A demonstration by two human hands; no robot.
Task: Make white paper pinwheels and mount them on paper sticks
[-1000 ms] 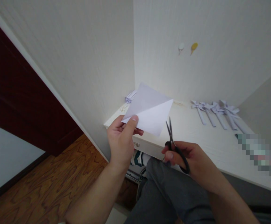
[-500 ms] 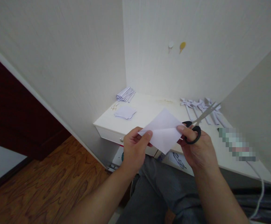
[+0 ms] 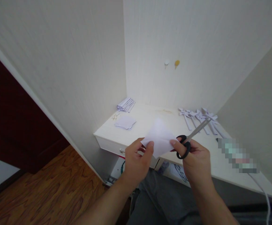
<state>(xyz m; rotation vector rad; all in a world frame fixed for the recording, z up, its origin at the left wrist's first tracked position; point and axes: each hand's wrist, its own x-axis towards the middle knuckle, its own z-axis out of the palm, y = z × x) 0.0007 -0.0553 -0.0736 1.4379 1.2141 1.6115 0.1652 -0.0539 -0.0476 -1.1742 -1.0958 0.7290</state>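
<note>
Our left hand point(image 3: 138, 161) and right hand point(image 3: 198, 157) pinch a paper sheet point(image 3: 158, 141) over the desk point(image 3: 147, 117)'s front edge, the right also gripping scissors point(image 3: 188, 138). We see the sheet's fold only blurrily; the scissors partly hide paper pinwheels point(image 3: 195, 117) near the back right corner. One second ago, only our left hand held the sheet.

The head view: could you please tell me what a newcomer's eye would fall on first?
Likely the black-handled scissors first, in the right grip, blades pointing toward the paper pinwheels at right on the desk. Next, the white paper it shares with the left grip, near the desk's front edge. Then perhaps the yellow disc on the back wall, right of a white one.
</note>
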